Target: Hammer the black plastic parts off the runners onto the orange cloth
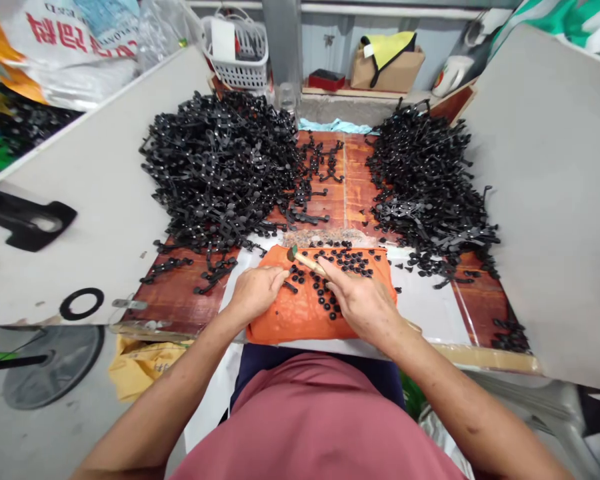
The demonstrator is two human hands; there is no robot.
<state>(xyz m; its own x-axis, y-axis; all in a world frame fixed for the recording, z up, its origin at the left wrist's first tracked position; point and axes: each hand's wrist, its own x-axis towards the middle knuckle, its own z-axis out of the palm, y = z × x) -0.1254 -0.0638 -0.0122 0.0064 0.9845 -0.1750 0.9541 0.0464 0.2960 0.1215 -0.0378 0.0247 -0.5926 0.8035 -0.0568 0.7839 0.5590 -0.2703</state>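
Note:
My right hand (363, 300) is closed around the wooden handle of a small hammer (300, 257), whose head points up and left above an orange pad (290, 317). My left hand (256, 291) rests on the pad's left side, fingers pinched on a small black plastic piece (291, 287). Several small black round parts (337, 263) lie scattered over the pad between and beyond my hands.
Two big heaps of black plastic sprues lie on the wooden table, one at the left (220, 167) and one at the right (427, 187). Grey boards (550, 200) wall both sides. A white basket (237, 47) and a cardboard box (387, 67) stand behind.

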